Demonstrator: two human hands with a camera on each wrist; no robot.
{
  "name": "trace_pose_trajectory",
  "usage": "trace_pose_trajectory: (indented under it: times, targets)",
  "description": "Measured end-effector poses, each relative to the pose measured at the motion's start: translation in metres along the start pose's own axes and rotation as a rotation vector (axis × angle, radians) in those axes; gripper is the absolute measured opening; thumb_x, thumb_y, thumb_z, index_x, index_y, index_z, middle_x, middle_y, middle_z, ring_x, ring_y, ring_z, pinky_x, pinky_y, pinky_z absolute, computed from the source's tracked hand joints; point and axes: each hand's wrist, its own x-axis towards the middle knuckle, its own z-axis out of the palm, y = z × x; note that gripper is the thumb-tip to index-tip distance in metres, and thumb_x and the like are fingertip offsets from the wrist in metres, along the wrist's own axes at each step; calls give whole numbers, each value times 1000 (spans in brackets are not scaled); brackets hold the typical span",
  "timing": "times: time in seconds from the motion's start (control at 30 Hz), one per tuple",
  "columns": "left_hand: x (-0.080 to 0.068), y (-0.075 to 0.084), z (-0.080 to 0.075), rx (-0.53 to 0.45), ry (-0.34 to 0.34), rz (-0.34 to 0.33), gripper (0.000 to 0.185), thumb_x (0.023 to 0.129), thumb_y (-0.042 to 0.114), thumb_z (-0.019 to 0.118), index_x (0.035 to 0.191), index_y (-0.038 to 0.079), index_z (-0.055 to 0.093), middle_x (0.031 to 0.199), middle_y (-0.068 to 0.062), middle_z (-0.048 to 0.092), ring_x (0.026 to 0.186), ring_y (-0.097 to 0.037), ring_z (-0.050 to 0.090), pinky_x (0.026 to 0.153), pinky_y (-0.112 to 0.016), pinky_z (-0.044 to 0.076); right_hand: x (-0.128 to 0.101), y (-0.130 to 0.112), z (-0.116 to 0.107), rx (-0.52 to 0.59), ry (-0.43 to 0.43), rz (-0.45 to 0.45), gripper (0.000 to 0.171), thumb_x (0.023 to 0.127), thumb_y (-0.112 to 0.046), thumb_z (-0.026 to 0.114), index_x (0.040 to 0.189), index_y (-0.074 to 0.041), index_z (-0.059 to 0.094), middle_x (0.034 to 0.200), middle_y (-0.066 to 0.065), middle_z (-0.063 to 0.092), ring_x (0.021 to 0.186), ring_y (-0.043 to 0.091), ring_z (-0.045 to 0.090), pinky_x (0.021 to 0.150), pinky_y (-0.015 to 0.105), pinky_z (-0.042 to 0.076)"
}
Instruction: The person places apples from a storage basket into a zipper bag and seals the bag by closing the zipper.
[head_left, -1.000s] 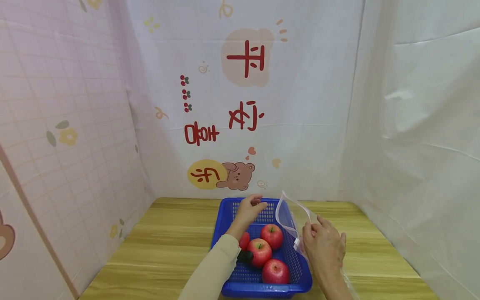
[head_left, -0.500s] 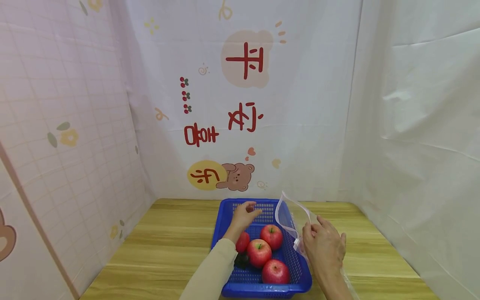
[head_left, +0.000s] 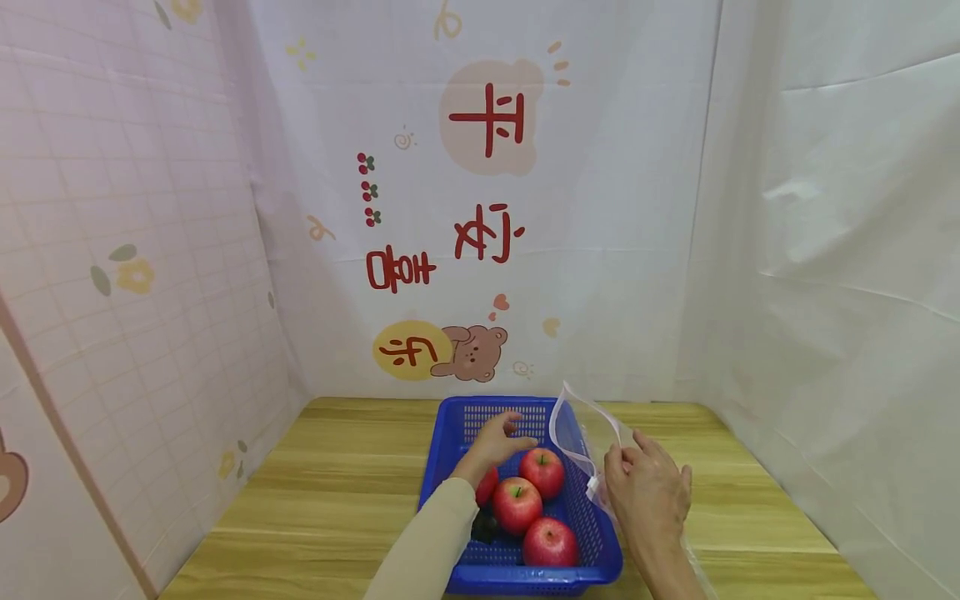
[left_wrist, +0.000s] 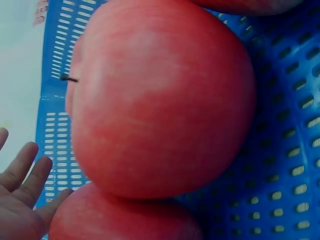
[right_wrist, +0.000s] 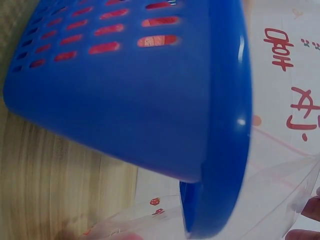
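Head view shows your left hand [head_left: 497,440] hovering with relaxed, empty fingers over the far apple [head_left: 543,472] inside the blue basket [head_left: 459,430], while your right hand [head_left: 647,493] pinches the clear zip bag [head_left: 577,433] just beside the basket's right rim, mouth held open.

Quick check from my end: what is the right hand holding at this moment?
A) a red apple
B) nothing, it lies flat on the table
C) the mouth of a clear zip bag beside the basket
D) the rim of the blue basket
C: in the head view the right hand pinches the open edge of the clear zip bag, held up just right of the blue basket, while the apples lie inside the basket.
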Motion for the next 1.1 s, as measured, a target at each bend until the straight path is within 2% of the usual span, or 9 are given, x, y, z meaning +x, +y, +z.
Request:
trace_pose_trajectory:
  times: [0.07, 0.2, 0.4, 0.5, 0.63, 0.7, 0.8, 0.97, 1.1]
  targets:
    - [1, 0, 3, -4, -28, 26, 62, 84, 19, 77, 138, 1, 53, 131, -26, 56, 121, -43, 53, 98, -58, 45, 0, 1, 0, -2, -2, 2, 22, 89, -18, 64, 83, -4, 79, 118, 18, 69, 109, 39, 63, 96, 76, 29]
    - [3, -1, 10, 36, -82, 35, 64, 83, 18, 78, 139, 2, 52, 133, -25, 56, 124, -43, 51, 102, -57, 43, 0, 2, 1, -1, 5, 4, 22, 89, -18, 64, 82, -4, 79, 117, 18, 69, 108, 39, 63, 96, 75, 30]
    - [6, -7, 20, 218, -213, 37, 73, 78, 18, 83, 142, 3, 50, 137, -21, 55, 126, -38, 51, 105, -52, 40, -1, 2, 4, 14, 32, -22, 20, 87, -16, 66, 79, -4, 78, 113, 17, 70, 105, 38, 65, 93, 75, 32]
    - [7, -11, 26, 290, -269, 20, 80, 73, 18, 86, 143, 4, 50, 131, -14, 59, 120, -32, 55, 104, -49, 42, -1, 1, 6, 16, 26, -21, 20, 87, -17, 66, 79, -4, 78, 114, 17, 70, 105, 38, 65, 94, 76, 31]
    - [8, -16, 33, 359, -303, 7, 80, 68, 18, 88, 139, 7, 52, 111, -3, 62, 101, -23, 58, 95, -47, 49, -1, 1, 6, 8, 23, -8, 20, 87, -17, 66, 80, -4, 78, 114, 17, 70, 106, 39, 65, 95, 75, 32]
    - [9, -17, 35, 373, -289, 22, 80, 67, 19, 89, 136, 7, 52, 105, -1, 62, 96, -21, 58, 92, -45, 50, -1, 2, 6, 7, 20, -8, 20, 88, -17, 65, 80, -4, 78, 115, 18, 70, 106, 39, 64, 95, 75, 32]
    - [12, -13, 34, 352, -228, 50, 77, 65, 19, 91, 130, 5, 52, 102, -2, 62, 93, -21, 59, 90, -43, 51, 0, 2, 6, 7, 12, -9, 22, 89, -18, 64, 81, -3, 78, 115, 18, 70, 107, 39, 64, 96, 75, 31]
    - [15, -3, 29, 299, -142, 46, 70, 65, 20, 90, 121, 5, 50, 95, -3, 61, 85, -21, 61, 85, -41, 53, 2, 3, 5, 7, 14, -10, 22, 89, -18, 65, 81, -2, 78, 115, 18, 69, 107, 39, 64, 95, 76, 31]
    - [18, -1, 25, 276, -116, 38, 66, 68, 23, 87, 121, 4, 52, 91, -2, 61, 80, -19, 60, 78, -38, 54, 4, 5, 5, 8, 26, -10, 22, 89, -18, 64, 81, -2, 78, 115, 18, 70, 106, 39, 64, 94, 76, 32]
